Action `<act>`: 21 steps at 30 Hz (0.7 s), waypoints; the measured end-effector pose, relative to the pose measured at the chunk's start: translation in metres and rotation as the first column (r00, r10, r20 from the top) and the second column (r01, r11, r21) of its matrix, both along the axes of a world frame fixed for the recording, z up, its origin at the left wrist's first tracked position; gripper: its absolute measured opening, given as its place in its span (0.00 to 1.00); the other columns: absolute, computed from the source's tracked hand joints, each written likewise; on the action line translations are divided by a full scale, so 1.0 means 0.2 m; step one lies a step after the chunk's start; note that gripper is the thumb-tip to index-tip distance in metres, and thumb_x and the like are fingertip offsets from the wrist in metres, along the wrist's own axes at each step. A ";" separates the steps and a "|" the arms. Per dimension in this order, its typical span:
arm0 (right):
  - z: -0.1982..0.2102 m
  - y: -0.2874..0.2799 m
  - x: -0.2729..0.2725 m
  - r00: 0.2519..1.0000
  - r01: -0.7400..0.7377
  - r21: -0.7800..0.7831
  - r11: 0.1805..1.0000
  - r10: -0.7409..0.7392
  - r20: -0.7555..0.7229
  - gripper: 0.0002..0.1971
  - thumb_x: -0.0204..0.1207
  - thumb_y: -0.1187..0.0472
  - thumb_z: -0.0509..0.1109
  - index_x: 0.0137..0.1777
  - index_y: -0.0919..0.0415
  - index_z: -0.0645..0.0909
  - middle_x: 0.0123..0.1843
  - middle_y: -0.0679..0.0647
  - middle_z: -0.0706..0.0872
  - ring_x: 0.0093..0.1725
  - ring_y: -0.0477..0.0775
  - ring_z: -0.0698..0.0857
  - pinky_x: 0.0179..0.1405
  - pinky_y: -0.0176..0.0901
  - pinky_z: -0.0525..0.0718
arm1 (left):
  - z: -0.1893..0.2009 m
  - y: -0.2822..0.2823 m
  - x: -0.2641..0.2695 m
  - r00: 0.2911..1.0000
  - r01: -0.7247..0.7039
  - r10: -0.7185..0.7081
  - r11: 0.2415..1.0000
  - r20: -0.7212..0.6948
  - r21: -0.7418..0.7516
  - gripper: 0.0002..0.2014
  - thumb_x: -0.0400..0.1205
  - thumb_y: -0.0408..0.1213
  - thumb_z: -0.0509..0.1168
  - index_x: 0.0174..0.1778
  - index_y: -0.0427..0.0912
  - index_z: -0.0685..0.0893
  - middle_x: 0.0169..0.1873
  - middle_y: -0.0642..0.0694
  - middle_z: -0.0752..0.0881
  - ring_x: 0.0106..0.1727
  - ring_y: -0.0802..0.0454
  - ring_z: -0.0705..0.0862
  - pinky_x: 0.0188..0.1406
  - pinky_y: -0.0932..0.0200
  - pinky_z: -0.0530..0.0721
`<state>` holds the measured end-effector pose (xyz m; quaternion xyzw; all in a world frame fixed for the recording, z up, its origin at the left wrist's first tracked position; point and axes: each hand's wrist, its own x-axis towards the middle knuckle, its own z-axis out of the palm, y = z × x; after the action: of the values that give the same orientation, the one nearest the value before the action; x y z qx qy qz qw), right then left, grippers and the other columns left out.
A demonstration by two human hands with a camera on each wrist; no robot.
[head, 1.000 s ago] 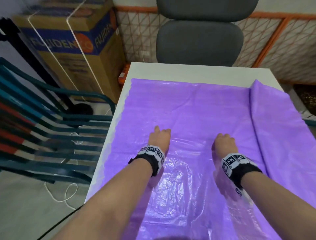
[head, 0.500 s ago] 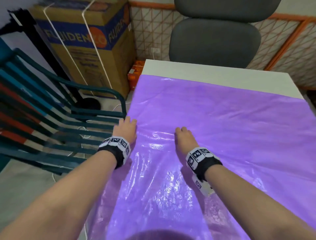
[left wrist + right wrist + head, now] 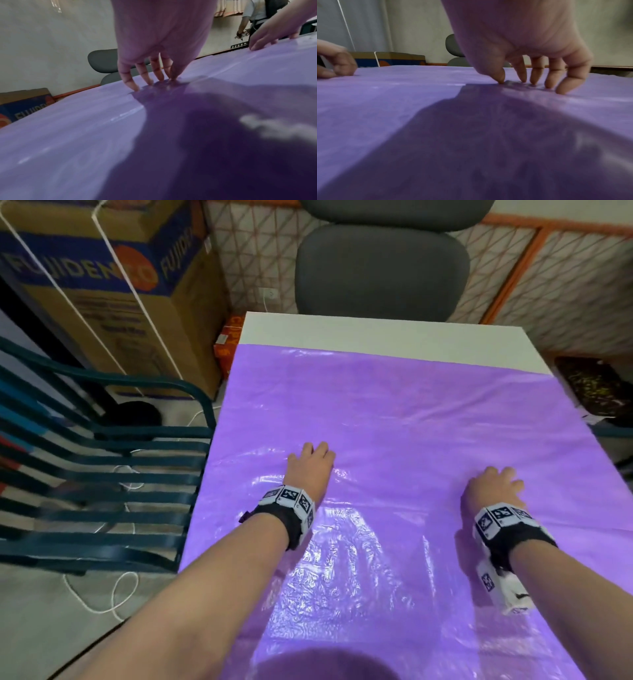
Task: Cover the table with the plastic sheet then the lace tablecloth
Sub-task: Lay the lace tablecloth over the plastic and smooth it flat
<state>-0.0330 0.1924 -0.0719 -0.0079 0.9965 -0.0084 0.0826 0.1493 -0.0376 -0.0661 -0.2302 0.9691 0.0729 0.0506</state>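
A purple plastic sheet lies spread over most of the white table; a bare strip of tabletop shows along the far edge. My left hand presses on the sheet left of centre, its straight fingertips touching the plastic. My right hand rests further right, its spread fingertips also down on the sheet. Neither hand holds anything. No lace tablecloth is in view.
A grey office chair stands behind the table's far edge. A dark green slatted chair sits close to the table's left side, with a large cardboard box behind it. White cord lies on the floor.
The fold on the sheet's right side has been laid flat. My hands went left, then moved right and apart; the right hand now rests far right of the left.
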 end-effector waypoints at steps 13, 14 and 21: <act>0.01 -0.23 -0.20 0.979 -0.204 -0.131 0.970 0.205 -0.008 0.19 0.82 0.74 0.53 0.72 0.77 0.65 0.71 0.75 0.71 0.71 0.75 0.71 0.66 0.63 0.74 | 0.01 -0.04 -0.15 0.974 -0.185 0.183 0.983 0.133 0.002 0.20 0.80 0.24 0.57 0.70 0.33 0.69 0.67 0.37 0.74 0.69 0.36 0.73 0.57 0.43 0.79; 0.02 -0.23 -0.21 0.975 -0.218 -0.126 0.968 0.222 0.016 0.19 0.81 0.74 0.54 0.72 0.76 0.65 0.71 0.74 0.71 0.71 0.74 0.71 0.67 0.62 0.74 | 0.02 -0.04 -0.17 0.966 -0.209 0.206 0.978 0.153 0.002 0.20 0.81 0.25 0.57 0.70 0.33 0.69 0.67 0.37 0.74 0.70 0.37 0.73 0.57 0.43 0.80; 0.16 0.00 -0.39 0.911 -0.354 -0.210 0.912 0.387 0.143 0.15 0.80 0.64 0.59 0.63 0.71 0.71 0.64 0.74 0.81 0.65 0.72 0.80 0.60 0.55 0.78 | 0.11 0.16 -0.46 0.930 -0.302 0.322 0.945 0.179 -0.127 0.18 0.82 0.35 0.59 0.69 0.40 0.75 0.65 0.42 0.77 0.69 0.41 0.74 0.58 0.48 0.77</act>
<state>-0.1116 0.1925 -0.0392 -0.2038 0.9602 -0.0828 0.1721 0.0565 -0.0060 -0.0449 -0.3895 0.9127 0.0095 0.1230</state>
